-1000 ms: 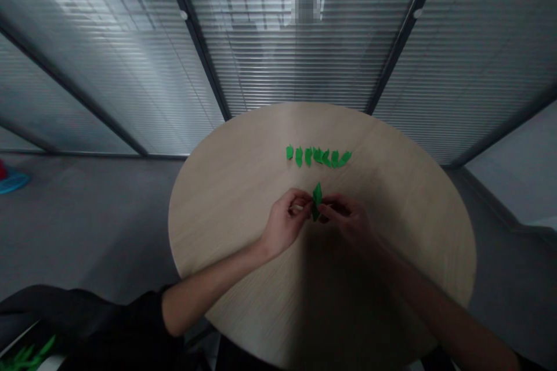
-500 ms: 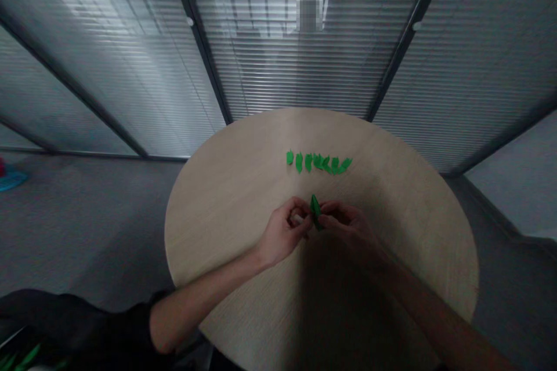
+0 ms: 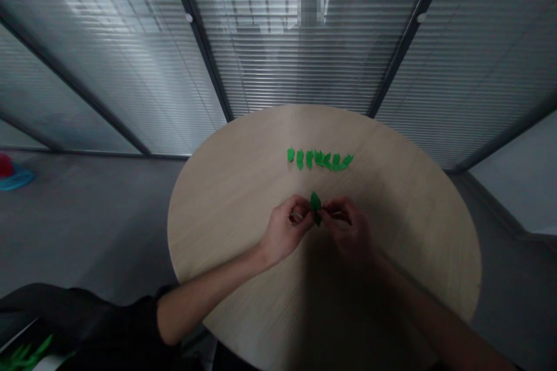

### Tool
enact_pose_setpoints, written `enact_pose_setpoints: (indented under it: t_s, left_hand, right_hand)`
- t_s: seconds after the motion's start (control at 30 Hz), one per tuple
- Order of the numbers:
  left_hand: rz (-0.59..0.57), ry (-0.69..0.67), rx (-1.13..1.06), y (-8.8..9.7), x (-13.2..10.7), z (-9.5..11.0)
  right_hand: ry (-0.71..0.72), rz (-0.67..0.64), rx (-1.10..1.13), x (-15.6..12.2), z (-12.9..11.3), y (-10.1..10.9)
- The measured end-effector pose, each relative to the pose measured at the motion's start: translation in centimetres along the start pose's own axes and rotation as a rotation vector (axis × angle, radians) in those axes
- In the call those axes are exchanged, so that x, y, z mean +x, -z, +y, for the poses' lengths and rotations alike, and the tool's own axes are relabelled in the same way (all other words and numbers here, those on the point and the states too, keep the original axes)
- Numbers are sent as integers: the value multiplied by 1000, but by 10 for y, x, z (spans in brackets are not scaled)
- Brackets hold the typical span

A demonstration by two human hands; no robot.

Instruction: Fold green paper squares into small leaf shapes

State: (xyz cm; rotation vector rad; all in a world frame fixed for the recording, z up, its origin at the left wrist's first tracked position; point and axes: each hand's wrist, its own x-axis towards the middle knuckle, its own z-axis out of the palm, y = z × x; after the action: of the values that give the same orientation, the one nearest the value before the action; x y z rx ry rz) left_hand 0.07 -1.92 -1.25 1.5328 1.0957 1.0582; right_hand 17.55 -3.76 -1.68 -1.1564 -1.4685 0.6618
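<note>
A small green leaf, pointed at its far end, stands between my two hands above the middle of the round table. My left hand pinches its left side between thumb and fingers. From the right, my right hand pinches the other side, its thumb and forefinger closed at the leaf's edge. Beyond the hands, several green leaves lie in a row on the wood, those on the right touching or overlapping. Whether the leaves are real or artificial I cannot tell.
Glass panels with blinds stand behind the table. At the lower left, more green leaves show beside a dark sleeve. A red and blue object sits on the grey floor at the far left.
The leaf in my hands has turned, so its face now shows wider. My right-hand fingers have closed in more tightly at its edge. The view has shifted slightly.
</note>
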Motion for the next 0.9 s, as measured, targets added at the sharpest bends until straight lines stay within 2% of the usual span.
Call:
enact_pose_setpoints:
  t_s: [0.13,0.37,0.7,0.8,0.9]
  left_hand:
    - [2,-2,8,-1,-1,1]
    - [39,-55,59,-3,-2,3]
    - [33,-64,79,-5,-2,2]
    - [29,-82,107,-4,-2,2]
    - [51,-91,125,-4,-2,2]
  right_hand:
    - [68,-19,-81,1,-2,1]
    - [-71,-12,-44,2,-1,0]
    - [-168,-52,-31,3,0,2]
    - [-161,-52,-59,4,-2,2]
    - [-94,-41,-114,3,-4,2]
